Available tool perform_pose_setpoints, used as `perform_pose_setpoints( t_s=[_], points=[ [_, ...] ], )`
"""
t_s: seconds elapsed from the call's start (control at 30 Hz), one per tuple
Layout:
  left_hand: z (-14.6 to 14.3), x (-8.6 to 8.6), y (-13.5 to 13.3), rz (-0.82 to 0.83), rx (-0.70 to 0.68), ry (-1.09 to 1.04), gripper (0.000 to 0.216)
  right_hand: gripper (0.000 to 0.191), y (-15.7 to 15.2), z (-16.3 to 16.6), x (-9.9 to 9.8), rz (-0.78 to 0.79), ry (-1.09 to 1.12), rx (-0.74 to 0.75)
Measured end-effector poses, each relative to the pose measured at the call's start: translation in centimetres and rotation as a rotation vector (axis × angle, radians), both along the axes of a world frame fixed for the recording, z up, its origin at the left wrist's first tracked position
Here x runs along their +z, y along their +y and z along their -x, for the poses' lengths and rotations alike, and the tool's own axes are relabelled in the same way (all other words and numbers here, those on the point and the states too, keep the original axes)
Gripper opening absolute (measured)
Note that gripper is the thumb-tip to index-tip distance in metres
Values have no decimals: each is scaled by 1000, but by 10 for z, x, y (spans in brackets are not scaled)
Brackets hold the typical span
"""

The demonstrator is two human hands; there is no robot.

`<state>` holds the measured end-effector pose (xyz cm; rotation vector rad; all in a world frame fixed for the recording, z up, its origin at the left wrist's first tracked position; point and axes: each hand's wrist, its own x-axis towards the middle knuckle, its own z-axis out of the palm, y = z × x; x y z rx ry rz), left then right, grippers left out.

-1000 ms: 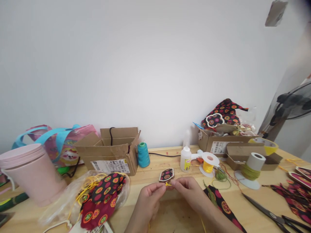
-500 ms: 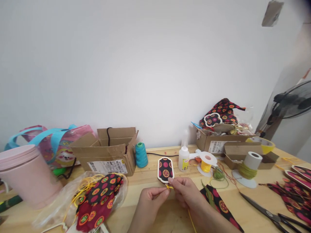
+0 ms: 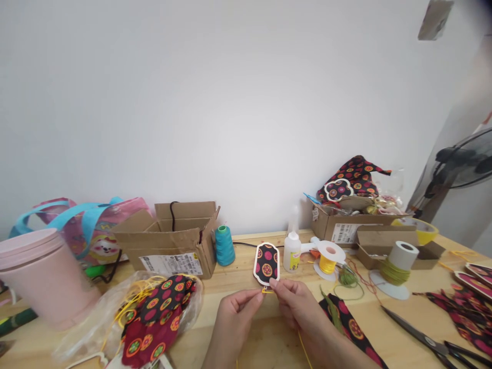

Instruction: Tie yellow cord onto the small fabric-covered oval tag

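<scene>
Head view: both hands are brought together low in the middle, over the worktop. Between them, just beyond the fingertips, a pale-framed panel with dark patterned fabric is held face-up, its lower end toward the hands. At that end a short bit of yellow cord is seen. By the left hand the cord is pinched narrowly between thumb and forefinger. The right hand is closed at the panel's lower right edge, thumb laid over it; whether cord is also gripped there cannot be told. More cord is seen hanging below the right hand.

Step in hand, as judged: cord being knotted or snugged at the panel's lower end. For this, the panel needs to be kept steady and the cord drawn evenly, without twisting; the knot itself is too small to be read.

Nearby: squeeze bottle and spool of yellow cord stood beyond the right hand; black-handled scissors laid farther right.
</scene>
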<state>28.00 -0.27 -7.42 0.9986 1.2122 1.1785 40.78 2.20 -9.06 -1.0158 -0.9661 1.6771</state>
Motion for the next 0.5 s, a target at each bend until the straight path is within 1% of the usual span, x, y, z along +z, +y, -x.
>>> perform_pose_setpoints(
  t_s=[0.17, 0.27, 0.33, 0.4, 0.5],
  points=[
    [-1, 6, -2, 59, 45, -42, 41, 55, 0, 1, 0, 17, -3, 7],
    [0, 6, -2, 90, 5, -36, 46, 55, -1, 1, 1, 18, -11, 19],
    [0, 4, -2, 98, -39, -35, 50, 52, -2, 0, 2, 5, -35, 31],
    [1, 3, -1, 99, -80, -40, 51, 46, -3, -1, 3, -57, -94, 35],
    [2, 3, -2, 102, -101, -28, 50, 38, -3, -4, 2, -230, -202, 17]
  ],
)
